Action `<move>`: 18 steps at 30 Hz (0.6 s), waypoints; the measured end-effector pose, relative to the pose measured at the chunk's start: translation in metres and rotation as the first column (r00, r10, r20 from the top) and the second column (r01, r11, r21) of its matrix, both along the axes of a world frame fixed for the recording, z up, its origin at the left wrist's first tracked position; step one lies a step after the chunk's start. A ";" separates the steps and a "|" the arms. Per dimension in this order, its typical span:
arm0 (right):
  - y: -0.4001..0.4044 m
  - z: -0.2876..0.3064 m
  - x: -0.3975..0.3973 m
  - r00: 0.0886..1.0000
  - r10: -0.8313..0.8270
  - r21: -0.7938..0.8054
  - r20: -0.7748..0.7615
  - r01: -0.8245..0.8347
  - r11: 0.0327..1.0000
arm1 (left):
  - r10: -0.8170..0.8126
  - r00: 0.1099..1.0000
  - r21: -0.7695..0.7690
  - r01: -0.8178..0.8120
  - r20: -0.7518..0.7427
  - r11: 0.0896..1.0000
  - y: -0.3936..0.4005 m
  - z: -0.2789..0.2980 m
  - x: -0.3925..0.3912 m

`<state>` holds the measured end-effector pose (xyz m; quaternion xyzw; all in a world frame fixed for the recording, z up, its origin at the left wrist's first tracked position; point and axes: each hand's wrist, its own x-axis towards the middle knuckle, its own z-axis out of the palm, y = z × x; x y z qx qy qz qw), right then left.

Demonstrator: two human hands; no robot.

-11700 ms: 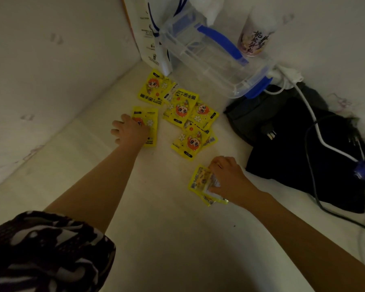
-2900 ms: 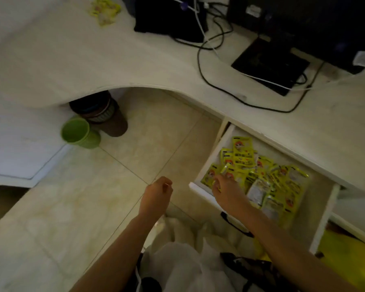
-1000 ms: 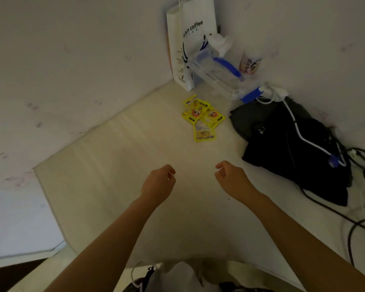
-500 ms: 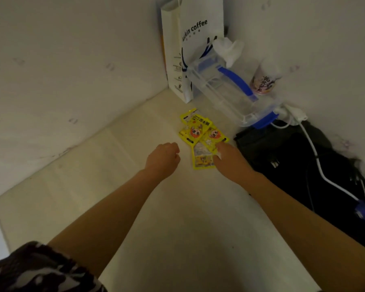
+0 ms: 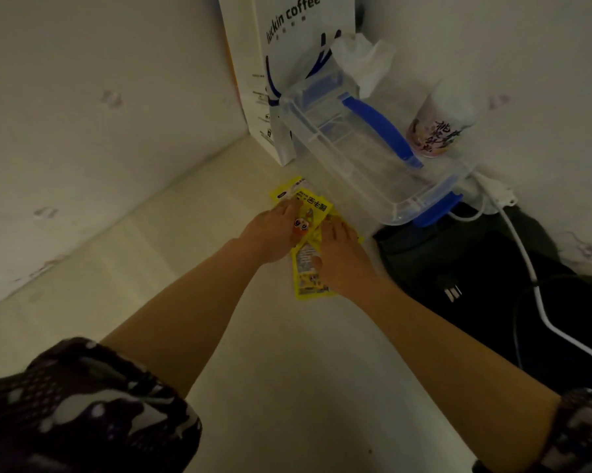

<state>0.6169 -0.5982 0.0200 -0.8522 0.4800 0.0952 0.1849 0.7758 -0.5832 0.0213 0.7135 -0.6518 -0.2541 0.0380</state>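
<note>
Several yellow snack packets (image 5: 318, 207) lie in a small pile on the pale desk (image 5: 287, 377) near the corner of the walls. My left hand (image 5: 270, 233) lies on the pile's left side, fingers stretched over the top packets. My right hand (image 5: 340, 257) rests on the right side of the pile. Its thumb presses a packet (image 5: 308, 283) that lies with its pale back up. Much of the pile is hidden under both hands.
A clear plastic box with blue handle and clips (image 5: 356, 155) tilts just behind the pile. A white paper bag (image 5: 287, 63) and a printed cup (image 5: 438, 131) stand by the wall. A black bag (image 5: 475, 274) with a white cable (image 5: 526, 268) lies right.
Both hands have reached forward onto the pile of packets; half a second ago the left hand was a loose fist short of it. The camera has moved closer to the corner.
</note>
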 end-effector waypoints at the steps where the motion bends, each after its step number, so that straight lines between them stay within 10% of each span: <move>1: 0.000 -0.001 -0.001 1.000 0.004 0.003 -0.006 -0.004 1.000 | -0.026 0.999 -0.005 0.026 0.026 1.000 0.000 -0.002 0.002; 18: 0.046 0.015 -0.020 0.997 -0.073 0.144 0.023 0.069 0.987 | 0.163 0.982 -0.079 -0.170 -0.092 0.982 0.090 -0.005 0.019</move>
